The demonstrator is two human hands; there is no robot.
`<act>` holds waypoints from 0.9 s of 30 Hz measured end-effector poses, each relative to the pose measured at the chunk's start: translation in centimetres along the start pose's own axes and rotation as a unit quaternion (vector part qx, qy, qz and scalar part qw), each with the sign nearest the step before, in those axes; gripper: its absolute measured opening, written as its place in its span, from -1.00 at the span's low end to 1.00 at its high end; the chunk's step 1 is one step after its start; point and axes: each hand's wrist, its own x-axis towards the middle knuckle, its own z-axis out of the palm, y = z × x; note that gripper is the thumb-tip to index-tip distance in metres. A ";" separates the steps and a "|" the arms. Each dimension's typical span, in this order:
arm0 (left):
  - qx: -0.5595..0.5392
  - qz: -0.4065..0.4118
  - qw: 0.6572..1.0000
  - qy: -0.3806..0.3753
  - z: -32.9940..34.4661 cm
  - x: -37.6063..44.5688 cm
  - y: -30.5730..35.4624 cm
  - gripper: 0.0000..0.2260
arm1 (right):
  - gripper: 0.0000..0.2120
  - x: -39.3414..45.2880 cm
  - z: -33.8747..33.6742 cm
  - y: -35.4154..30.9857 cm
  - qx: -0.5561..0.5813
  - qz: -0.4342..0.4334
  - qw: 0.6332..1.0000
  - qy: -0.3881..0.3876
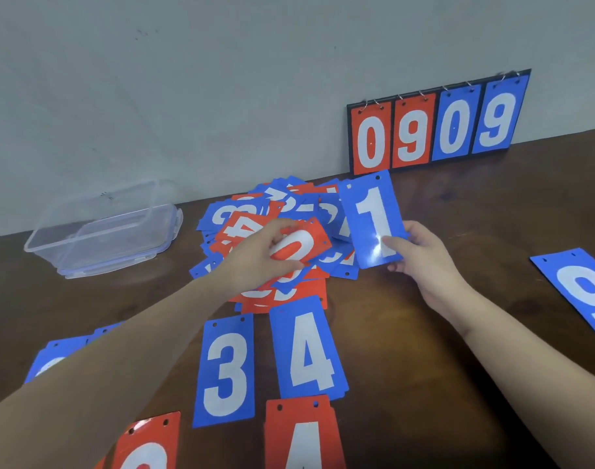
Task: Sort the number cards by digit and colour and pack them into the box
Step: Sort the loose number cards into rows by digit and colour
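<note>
A mixed heap of red and blue number cards (pixel 255 214) lies mid-table near the wall. My left hand (pixel 259 258) pinches a red 0 card (pixel 299 247) on top of the heap. My right hand (pixel 421 262) holds a blue 1 card (pixel 370 218) upright by its lower edge, thumb on its face. In front of the heap lie a blue 3 (pixel 225 370), a blue 4 (pixel 308 350), a red 4 (pixel 303 438) and a red card (pixel 147 445) cut off by the frame. The clear plastic box (pixel 103 238) stands at the left by the wall, empty.
A flip scoreboard (pixel 435 126) reading 0909 leans against the wall at the back right. A blue 9 card (pixel 584 292) lies at the right edge. More blue cards (pixel 59 353) sit partly under my left forearm. The table is dark brown wood.
</note>
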 end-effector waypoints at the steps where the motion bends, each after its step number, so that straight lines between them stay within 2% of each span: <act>1: -0.030 -0.005 1.000 0.008 0.0 -0.4 0.0 -0.39 | -0.84 -0.4 0.2 0.1 0.003 0.005 1.000 -0.006; 3: -0.090 -0.034 0.995 0.026 -0.3 -1.6 0.2 -0.35 | -0.78 -1.2 0.6 0.1 0.003 0.009 1.000 -0.017; 7: -0.191 -0.095 0.974 0.083 -1.6 -4.9 -0.8 -0.51 | -0.69 -2.6 2.1 -0.5 -0.006 0.019 0.999 -0.047; 12: -0.316 -0.144 0.928 0.133 -3.9 -10.0 -4.0 -0.74 | -0.88 -4.3 6.1 -2.0 -0.015 0.045 0.998 -0.049; 14: -0.352 -0.149 0.912 0.150 -4.8 -12.4 -5.3 -0.74 | -0.86 -5.0 7.9 -2.6 -0.025 0.065 0.995 -0.066; 16: -0.370 -0.159 0.900 0.164 -5.7 -15.0 -6.8 -0.72 | -0.86 -5.7 9.8 -2.7 -0.050 0.082 0.992 -0.087; 18: -0.376 -0.176 0.891 0.184 -6.5 -17.7 -8.3 -0.72 | -0.70 -6.5 11.6 -2.7 -0.080 0.097 0.984 -0.127; 19: -0.375 -0.188 0.886 0.197 -6.9 -19.1 -9.1 -0.72 | -0.70 -7.0 12.4 -2.6 -0.086 0.095 0.981 -0.143; 23: -0.382 -0.236 0.856 0.257 -8.1 -24.3 -12.0 -0.71 | -0.92 -9.3 15.4 -2.3 -0.106 0.063 0.970 -0.210; 24: -0.384 -0.240 0.849 0.271 -8.4 -25.5 -12.8 -0.69 | -0.87 -9.9 16.1 -2.3 -0.107 0.057 0.967 -0.225; 27: -0.373 -0.255 0.832 0.321 -9.0 -29.0 -14.2 -0.68 | -0.55 -11.3 18.3 -2.0 -0.118 0.046 0.956 -0.263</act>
